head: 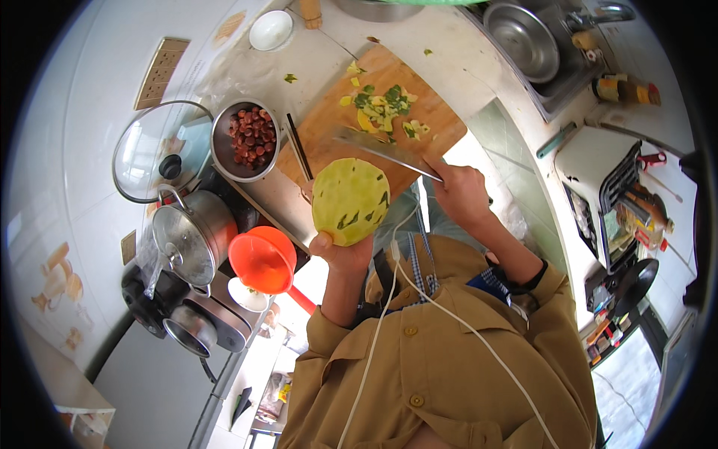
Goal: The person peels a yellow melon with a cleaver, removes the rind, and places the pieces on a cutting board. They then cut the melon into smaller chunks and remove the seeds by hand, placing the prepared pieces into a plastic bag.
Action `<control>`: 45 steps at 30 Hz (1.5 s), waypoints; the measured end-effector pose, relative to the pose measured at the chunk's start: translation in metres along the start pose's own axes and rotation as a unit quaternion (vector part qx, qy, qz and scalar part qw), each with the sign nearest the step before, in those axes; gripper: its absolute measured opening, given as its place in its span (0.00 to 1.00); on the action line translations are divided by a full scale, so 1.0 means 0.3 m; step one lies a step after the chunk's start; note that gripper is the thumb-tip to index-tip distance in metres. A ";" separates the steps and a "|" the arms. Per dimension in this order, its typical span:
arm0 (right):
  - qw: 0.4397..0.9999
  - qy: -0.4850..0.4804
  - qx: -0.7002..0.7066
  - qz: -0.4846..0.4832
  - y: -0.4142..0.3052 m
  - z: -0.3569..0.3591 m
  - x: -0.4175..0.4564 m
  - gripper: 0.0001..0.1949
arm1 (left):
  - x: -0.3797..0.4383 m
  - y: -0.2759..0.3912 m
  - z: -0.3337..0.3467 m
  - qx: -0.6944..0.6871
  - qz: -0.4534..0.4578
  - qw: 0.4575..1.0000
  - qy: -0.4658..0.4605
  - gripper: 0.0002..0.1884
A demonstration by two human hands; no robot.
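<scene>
A large round piece of pale yellow-green squash or pumpkin (350,199) rests in my left hand (345,255), raised in front of the board's near edge. Most of its skin is pared off, with several dark green flecks left. My right hand (463,193) grips the handle of a broad kitchen knife (387,151), whose blade points left over the board and looks blurred. Beneath it lies a wooden cutting board (443,106). Green and yellow peelings (387,106) are heaped on the board's middle.
Left of the board stand a steel bowl of sliced sausage (252,140), a pair of chopsticks (299,147), a glass lid (160,151), a lidded steel pot (193,236) and a red plastic ladle (262,260). A sink with a steel basin (521,42) is at upper right. A white cable (395,252) hangs across my front.
</scene>
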State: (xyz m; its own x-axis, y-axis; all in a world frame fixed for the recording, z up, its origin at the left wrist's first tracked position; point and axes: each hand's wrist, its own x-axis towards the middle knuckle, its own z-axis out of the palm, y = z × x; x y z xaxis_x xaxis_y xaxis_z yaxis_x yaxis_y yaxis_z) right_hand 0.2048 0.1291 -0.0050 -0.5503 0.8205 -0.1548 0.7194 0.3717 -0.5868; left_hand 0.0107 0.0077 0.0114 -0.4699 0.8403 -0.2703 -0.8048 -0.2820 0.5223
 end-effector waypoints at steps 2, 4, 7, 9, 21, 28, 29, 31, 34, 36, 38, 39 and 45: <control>1.000 0.007 0.021 0.002 0.028 0.014 0.000 0.22 | 0.029 0.010 0.036 0.005 0.001 0.997 0.075 0.40; 0.998 0.028 0.055 -0.007 0.002 -0.004 0.000 0.23 | 0.066 0.016 0.059 0.002 0.001 0.991 0.136 0.38; 0.980 0.106 0.126 -0.114 -0.102 -0.030 -0.008 0.23 | 0.062 0.019 0.053 -0.081 -0.026 0.984 0.157 0.37; 0.977 0.089 0.083 -0.175 -0.168 -0.066 -0.011 0.31 | 0.018 -0.022 -0.099 -0.152 -0.028 0.987 0.046 0.33; 0.953 0.128 -0.035 -0.273 -0.218 -0.074 0.023 0.34 | -0.006 0.019 -0.045 -0.158 -0.125 0.977 0.063 0.32; 0.940 0.143 -0.055 -0.304 -0.241 -0.079 0.027 0.34 | 0.014 0.111 0.087 -0.231 -0.173 0.951 0.108 0.31; 0.941 0.143 -0.050 -0.303 -0.235 -0.072 0.030 0.34 | 0.018 0.101 0.069 -0.225 -0.169 0.953 0.111 0.31; 0.941 0.146 -0.047 -0.302 -0.230 -0.067 0.034 0.33 | 0.025 0.102 0.089 -0.208 -0.164 0.957 0.123 0.31; 0.941 0.149 -0.050 -0.300 -0.225 -0.067 0.037 0.34 | 0.021 0.106 0.110 -0.194 -0.165 0.959 0.123 0.31; 0.945 0.141 -0.036 -0.292 -0.221 -0.062 0.036 0.34 | 0.018 0.094 0.075 -0.213 -0.171 0.957 0.096 0.31; 0.945 0.138 -0.047 -0.291 -0.218 -0.063 0.037 0.34 | 0.020 0.077 0.065 -0.225 -0.144 0.962 0.061 0.30; 0.945 0.135 -0.048 -0.295 -0.219 -0.063 0.038 0.34 | 0.017 0.074 0.063 -0.229 -0.125 0.964 0.047 0.30; 0.951 0.133 -0.041 -0.277 -0.183 -0.045 0.039 0.35 | -0.002 0.018 -0.016 -0.118 -0.047 0.987 0.099 0.30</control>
State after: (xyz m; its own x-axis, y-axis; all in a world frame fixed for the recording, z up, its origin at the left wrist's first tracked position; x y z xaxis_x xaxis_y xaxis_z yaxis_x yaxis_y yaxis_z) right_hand 0.1646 0.1241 0.0363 -0.7355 0.5654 0.3733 0.3871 0.8029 -0.4534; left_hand 0.0048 0.0035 0.0104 -0.4313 0.7681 -0.4733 -0.8996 -0.3265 0.2900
